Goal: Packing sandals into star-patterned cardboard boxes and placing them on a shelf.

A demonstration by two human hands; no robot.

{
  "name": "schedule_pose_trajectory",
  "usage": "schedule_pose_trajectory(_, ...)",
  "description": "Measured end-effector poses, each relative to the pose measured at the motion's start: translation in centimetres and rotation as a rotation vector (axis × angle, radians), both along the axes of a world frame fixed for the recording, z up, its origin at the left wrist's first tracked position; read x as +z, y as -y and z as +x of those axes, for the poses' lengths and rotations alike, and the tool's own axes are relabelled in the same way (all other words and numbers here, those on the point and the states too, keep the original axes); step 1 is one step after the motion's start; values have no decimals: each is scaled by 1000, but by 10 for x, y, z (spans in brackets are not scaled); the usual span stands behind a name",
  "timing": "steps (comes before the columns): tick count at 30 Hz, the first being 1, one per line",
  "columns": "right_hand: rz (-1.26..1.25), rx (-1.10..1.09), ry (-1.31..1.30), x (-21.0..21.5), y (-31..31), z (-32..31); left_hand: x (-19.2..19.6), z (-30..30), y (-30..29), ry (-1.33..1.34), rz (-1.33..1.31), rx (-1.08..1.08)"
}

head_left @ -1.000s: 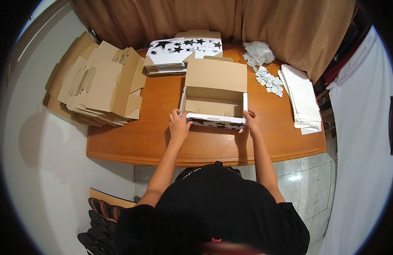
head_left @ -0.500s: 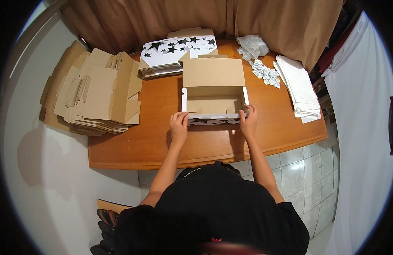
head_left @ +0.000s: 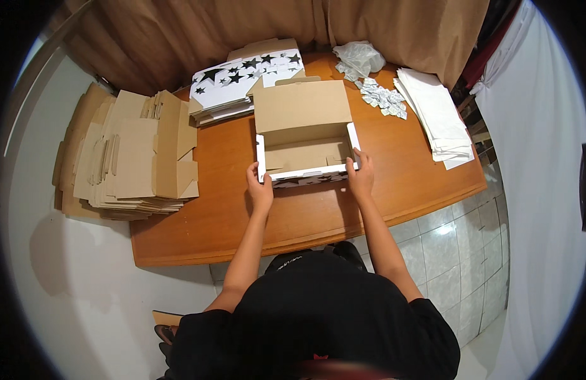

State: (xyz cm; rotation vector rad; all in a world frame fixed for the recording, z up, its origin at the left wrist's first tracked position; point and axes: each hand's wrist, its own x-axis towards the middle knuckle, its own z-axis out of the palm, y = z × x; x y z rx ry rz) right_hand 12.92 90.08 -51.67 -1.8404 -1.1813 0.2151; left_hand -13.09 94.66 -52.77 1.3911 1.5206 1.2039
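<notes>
An open cardboard box (head_left: 315, 151), plain brown inside with white side walls and black stars on its front, stands on the wooden table before me. Its lid (head_left: 302, 106) is raised at the far side, and no contents show inside. My left hand (head_left: 260, 188) grips the near left corner, thumb on the front and fingers along the outer side. At the opposite near corner my right hand (head_left: 361, 175) holds the box the same way, fingers on the right wall and thumb at the front edge.
Flattened brown cardboard boxes (head_left: 134, 152) are piled at the left. Behind the box lies a stack of star-printed cardboard (head_left: 242, 79). Farther right are a clear plastic bag (head_left: 361, 60), small white packets (head_left: 385, 99) and white paper sheets (head_left: 435, 117). A brown curtain (head_left: 242, 22) hangs behind the table.
My view has shifted and tilted a little. My left hand has slid from the front edge around to the box's left corner, and the right hand keeps its hold. The lid stays up.
</notes>
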Motion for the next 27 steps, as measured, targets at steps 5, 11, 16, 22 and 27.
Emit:
schedule_pose_trajectory(5,57,242,-360,-9,17,31,44,56,14,-475,277,174)
schedule_pose_trajectory(11,28,92,-365,-27,42,139,61,188,31,-348,442,-207)
schedule_pose_trajectory(16,-71,-112,32,-15,48,238,60,292,42,-406,393,-529)
schedule_pose_trajectory(22,-237,-237,195,-4,26,317,47,371,28,-488,333,-768)
schedule_pose_trajectory(27,-257,-189,348,-9,6,346,35,410,5,-546,263,-840)
